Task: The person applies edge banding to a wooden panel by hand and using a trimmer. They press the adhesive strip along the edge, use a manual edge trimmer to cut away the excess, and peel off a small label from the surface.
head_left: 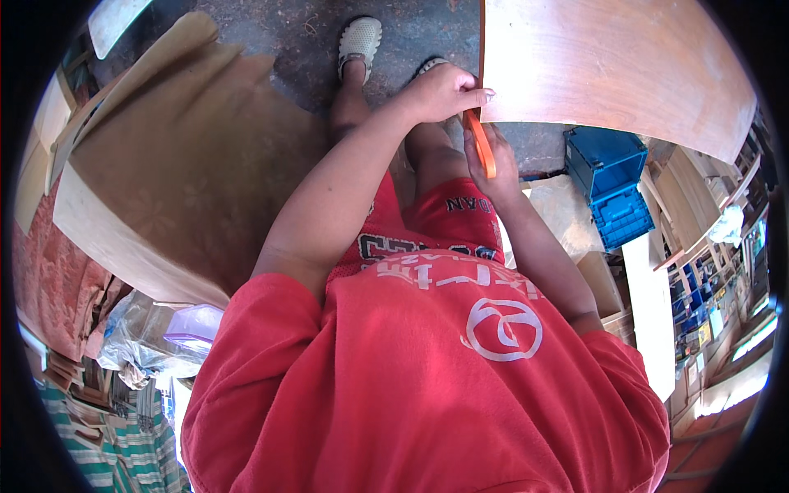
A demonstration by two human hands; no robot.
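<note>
A glossy light-brown wooden panel (592, 66) with a dark left edge lies at the upper right. My left hand (442, 93) is closed at the panel's near left corner, its thumb over the edge and its other fingers curled, partly hidden. Just below that corner, my right hand (500, 160) is closed round a narrow orange-handled tool (481, 146). The tool's upper end reaches up to my left hand, by the panel's edge. Its working end is hidden, so its exact kind does not show.
To my left stands a large piece covered by a brown sheet (197, 156). An open blue plastic crate (604, 160) sits at the right, near stacked boards (682, 197). A clear purple-tinted container (194, 323) and plastic wrapping (136, 329) lie at the lower left. My shoes rest on dark floor (288, 49).
</note>
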